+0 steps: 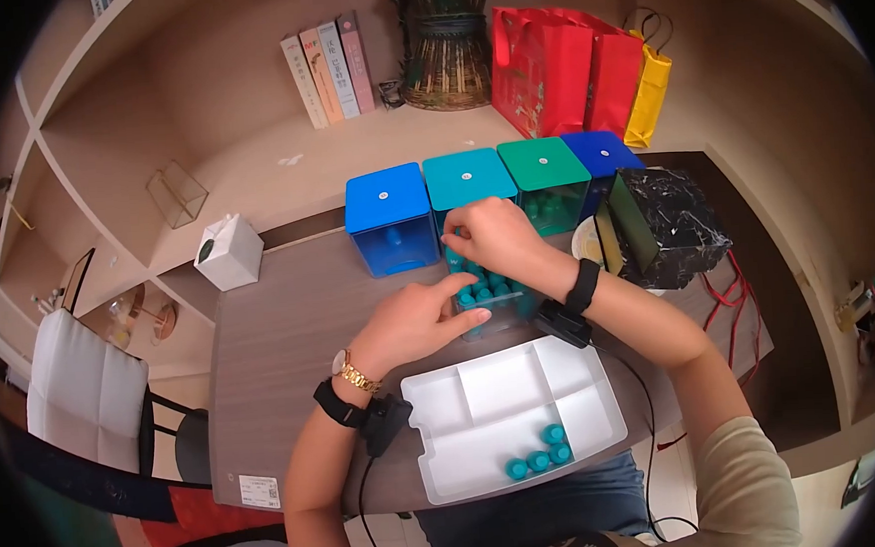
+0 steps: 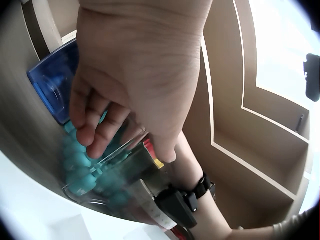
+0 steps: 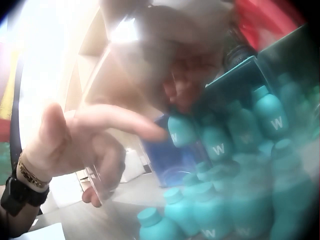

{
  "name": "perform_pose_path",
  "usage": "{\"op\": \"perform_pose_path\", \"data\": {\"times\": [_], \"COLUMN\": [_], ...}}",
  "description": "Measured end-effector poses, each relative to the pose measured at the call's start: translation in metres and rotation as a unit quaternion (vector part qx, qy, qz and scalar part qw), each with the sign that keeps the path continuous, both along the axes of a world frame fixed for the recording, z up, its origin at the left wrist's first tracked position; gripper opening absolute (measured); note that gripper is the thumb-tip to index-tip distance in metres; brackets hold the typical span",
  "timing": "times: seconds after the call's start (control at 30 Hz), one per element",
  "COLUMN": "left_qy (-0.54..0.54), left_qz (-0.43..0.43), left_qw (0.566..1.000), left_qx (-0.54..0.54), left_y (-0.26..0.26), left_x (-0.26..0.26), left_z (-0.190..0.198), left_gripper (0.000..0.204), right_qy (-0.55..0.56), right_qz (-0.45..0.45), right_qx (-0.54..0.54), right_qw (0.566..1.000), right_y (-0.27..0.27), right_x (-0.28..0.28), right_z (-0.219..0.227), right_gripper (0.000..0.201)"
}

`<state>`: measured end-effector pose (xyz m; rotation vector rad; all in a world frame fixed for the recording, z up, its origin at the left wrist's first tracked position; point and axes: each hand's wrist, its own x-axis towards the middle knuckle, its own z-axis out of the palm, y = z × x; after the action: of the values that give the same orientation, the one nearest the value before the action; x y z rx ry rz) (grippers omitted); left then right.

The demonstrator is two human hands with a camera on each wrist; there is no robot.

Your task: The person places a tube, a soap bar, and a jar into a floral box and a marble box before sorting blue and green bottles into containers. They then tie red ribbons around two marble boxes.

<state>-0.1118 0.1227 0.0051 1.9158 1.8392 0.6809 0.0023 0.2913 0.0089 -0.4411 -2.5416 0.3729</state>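
Observation:
Small teal bottles (image 1: 484, 293) (image 3: 207, 210) crowd a clear container (image 1: 505, 319) in front of the teal-lidded box. Fingertips of my right hand (image 1: 506, 239) pinch the top of one teal bottle (image 3: 181, 131) at the container's far left part; a white W shows on it. My left hand (image 1: 411, 323) (image 2: 135, 65) is at the container's left side, thumb and index finger extended near its rim, holding nothing. Several more teal bottles (image 1: 538, 460) are in the lower part of a white divided tray (image 1: 442, 387) nearer the body.
Behind the container is a row of lidded boxes: blue (image 1: 391, 221), teal (image 1: 469, 178), green (image 1: 545, 164) and dark blue (image 1: 600, 151). A black marbled box (image 1: 685, 223) stands right, a white tissue box (image 1: 229, 254) left. Red bags (image 1: 543, 77) and books (image 1: 330, 74) stand behind. Cables hang from both wrists.

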Motion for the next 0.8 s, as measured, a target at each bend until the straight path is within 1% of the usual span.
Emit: {"op": "perform_pose_path", "data": {"times": [0.07, 0.13, 0.23, 0.43, 0.53, 0.57, 0.67, 0.73, 0.8], "left_qy": [0.026, 0.035, 0.041, 0.054, 0.026, 0.013, 0.027, 0.015, 0.010], "left_qz": [0.016, 0.019, 0.016, -0.007, -0.025, -0.031, -0.035, -0.021, -0.008], "left_qw": [0.999, 0.999, 0.999, 0.998, 0.999, 0.999, 0.997, 0.999, 1.000], "left_qx": [0.019, 0.029, 0.032, 0.026, -0.008, -0.024, -0.056, -0.038, -0.020], "left_y": [0.001, 0.002, 0.003, 0.002, -0.005, -0.008, -0.017, -0.022, -0.025], "left_x": [0.001, 0.001, 0.000, 0.001, 0.006, 0.008, 0.012, 0.012, 0.011], "left_z": [-0.005, -0.009, -0.011, -0.012, -0.002, 0.003, 0.018, 0.026, 0.033], "left_gripper": [0.055, 0.056, 0.056, 0.052, 0.055, 0.056, 0.062, 0.061, 0.059], "right_qy": [0.005, 0.010, -0.018, -0.042, -0.063, -0.050, -0.020, -0.013, -0.023], "right_qz": [0.012, 0.031, 0.045, 0.066, 0.070, 0.073, 0.073, 0.062, 0.060], "right_qx": [-0.015, -0.030, -0.068, -0.036, -0.030, -0.017, 0.020, 0.039, 0.027], "right_qw": [1.000, 0.999, 0.996, 0.996, 0.995, 0.996, 0.997, 0.997, 0.998], "right_y": [0.002, 0.006, 0.007, 0.008, 0.009, 0.008, 0.006, 0.005, 0.006], "right_x": [0.001, 0.002, 0.006, 0.010, 0.008, 0.007, 0.005, 0.004, 0.004], "right_z": [0.001, 0.001, 0.008, 0.006, 0.003, 0.003, 0.003, 0.003, 0.004], "right_gripper": [0.016, 0.015, 0.016, 0.018, 0.019, 0.018, 0.016, 0.016, 0.016]}}
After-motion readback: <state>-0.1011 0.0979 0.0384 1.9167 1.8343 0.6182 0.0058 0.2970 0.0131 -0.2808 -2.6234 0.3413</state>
